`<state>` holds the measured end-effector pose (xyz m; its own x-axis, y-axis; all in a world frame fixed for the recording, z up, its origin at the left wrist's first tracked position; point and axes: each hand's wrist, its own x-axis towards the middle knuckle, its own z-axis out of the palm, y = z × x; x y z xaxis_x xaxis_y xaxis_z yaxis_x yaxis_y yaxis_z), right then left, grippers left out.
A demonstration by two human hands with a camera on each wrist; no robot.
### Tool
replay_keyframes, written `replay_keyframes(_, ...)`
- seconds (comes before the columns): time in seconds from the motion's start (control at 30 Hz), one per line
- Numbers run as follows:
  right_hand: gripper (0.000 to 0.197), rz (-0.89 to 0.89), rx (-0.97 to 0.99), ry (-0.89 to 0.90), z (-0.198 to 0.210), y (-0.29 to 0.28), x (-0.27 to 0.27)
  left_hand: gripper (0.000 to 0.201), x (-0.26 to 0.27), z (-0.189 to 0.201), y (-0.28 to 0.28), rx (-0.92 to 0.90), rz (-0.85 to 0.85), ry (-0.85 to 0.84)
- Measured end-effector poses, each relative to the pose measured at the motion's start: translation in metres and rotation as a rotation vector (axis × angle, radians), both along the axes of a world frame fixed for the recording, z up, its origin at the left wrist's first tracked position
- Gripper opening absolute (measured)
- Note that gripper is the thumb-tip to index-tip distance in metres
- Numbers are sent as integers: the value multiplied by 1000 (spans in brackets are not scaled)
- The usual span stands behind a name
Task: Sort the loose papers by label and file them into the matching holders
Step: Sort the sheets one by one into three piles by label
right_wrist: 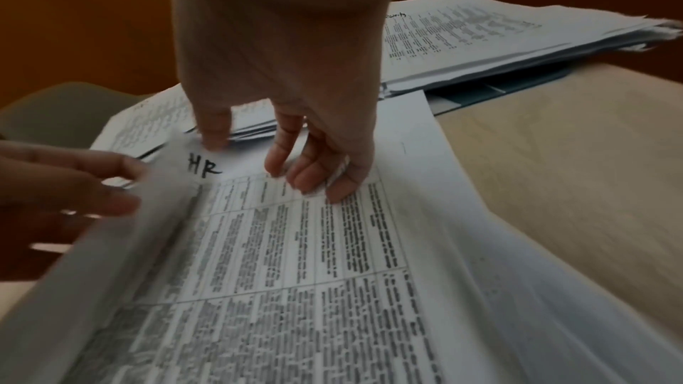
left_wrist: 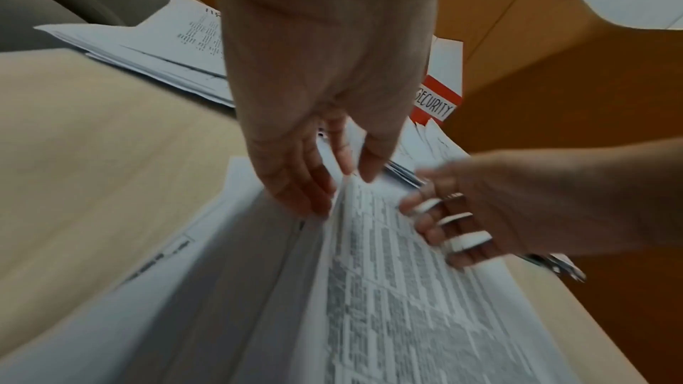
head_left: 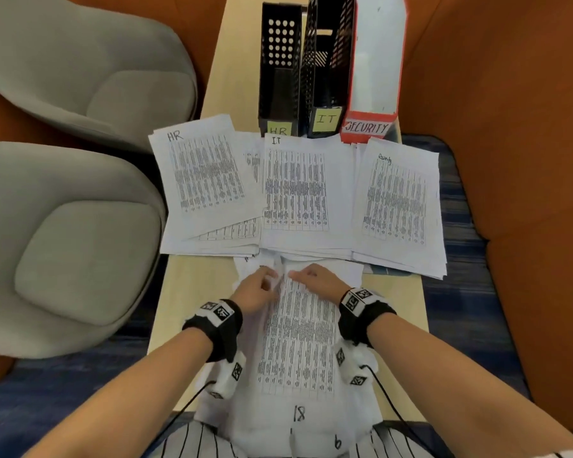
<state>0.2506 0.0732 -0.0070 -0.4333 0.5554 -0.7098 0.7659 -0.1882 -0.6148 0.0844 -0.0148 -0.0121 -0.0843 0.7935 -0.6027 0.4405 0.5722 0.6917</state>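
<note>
Head view: holders labelled HR, IT and SECURITY are standing at the tabletop's far edge, behind three sorted stacks. Left wrist view: the left hand is pinching a lifted sheet. Right wrist view: the right hand, fingers loosely curled, is pressing the near-edge stack's top sheet, marked HR.

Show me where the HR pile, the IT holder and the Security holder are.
HR pile (head_left: 205, 180): head view, top sheet's printed table.
IT holder (head_left: 326, 120): head view, its yellow label.
Security holder (head_left: 366, 127): head view, its red label strip.
</note>
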Motion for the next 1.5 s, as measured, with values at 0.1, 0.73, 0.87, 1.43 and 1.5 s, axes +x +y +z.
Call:
replay_keyframes(0.1, 72, 1, -62, 37, 0, -7, -12, 50, 16, 5, -8, -71, -397, -56)
replay_keyframes(0.73, 44, -481, -14, -125, -7, -7, 55, 26, 17, -4, -8, -109, 31, 102)
replay_keyframes(0.87, 42, -548, 77, -182, -15, -12, 50, 34, 33, 10, -17, -246, -219, 55)
replay_keyframes(1.43, 34, -458, -186, 311, 3, -31, 20, 56, 20, 32, -38, -186, -13, -314)
replay_keyframes(1.5, 48, -495, -282, 371, 6, -27, 28, 63, 22, 30, -40, -241, -15, -358)
